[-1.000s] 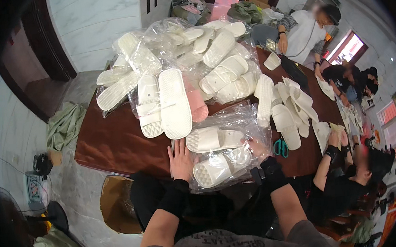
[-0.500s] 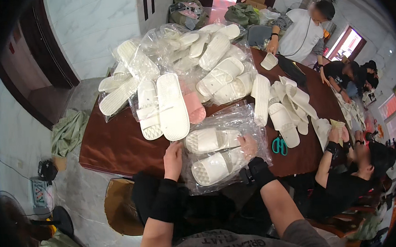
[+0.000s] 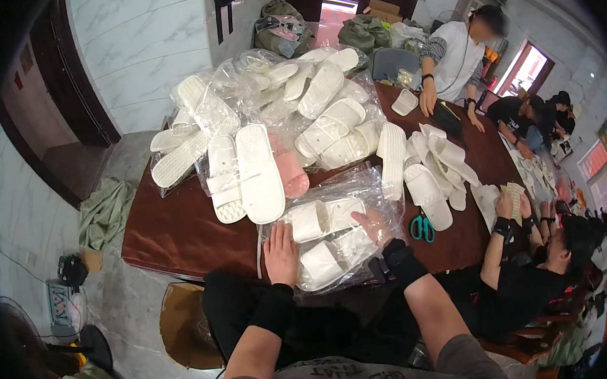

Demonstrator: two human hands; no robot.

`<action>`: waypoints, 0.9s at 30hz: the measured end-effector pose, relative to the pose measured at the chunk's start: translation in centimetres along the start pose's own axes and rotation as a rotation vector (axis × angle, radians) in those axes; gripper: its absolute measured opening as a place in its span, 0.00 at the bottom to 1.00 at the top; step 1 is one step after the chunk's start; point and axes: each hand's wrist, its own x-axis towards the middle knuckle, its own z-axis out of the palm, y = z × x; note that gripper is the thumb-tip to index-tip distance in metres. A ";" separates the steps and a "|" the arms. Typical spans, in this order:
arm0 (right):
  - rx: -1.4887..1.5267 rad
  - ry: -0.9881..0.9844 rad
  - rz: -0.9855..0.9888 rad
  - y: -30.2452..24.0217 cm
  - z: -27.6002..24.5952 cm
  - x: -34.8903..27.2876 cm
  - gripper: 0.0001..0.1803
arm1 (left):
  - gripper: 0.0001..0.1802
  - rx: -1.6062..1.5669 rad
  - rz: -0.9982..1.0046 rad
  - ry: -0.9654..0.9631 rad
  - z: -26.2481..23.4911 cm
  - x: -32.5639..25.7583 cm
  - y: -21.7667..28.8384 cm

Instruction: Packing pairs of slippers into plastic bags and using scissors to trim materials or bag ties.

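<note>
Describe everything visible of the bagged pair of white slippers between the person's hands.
The bagged pair of white slippers lies side by side, straps up, near the brown-covered table's near edge. Each has a broad, smooth-looking strap across the foot. The bag is clear, glossy and creased, plastic by its look, with loose film beyond the slippers. The left hand lies flat over its left side; the right hand touches its right side. Glare hides finer detail.

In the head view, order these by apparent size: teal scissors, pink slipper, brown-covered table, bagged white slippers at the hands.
1. Brown-covered table
2. Bagged white slippers
3. Pink slipper, visible part only
4. Teal scissors
</note>
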 end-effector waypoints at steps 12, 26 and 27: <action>-0.624 0.527 0.171 13.8 -20.7 -1.0 0.31 | 0.27 0.001 -0.010 -0.013 1.0 0.4 1.4; 0.078 0.612 0.116 3.2 -9.8 -5.4 0.20 | 0.31 0.048 -0.004 -0.002 0.7 0.5 2.7; 0.032 0.548 0.174 4.6 -7.4 -5.7 0.22 | 0.30 0.044 -0.014 0.004 0.8 0.6 3.1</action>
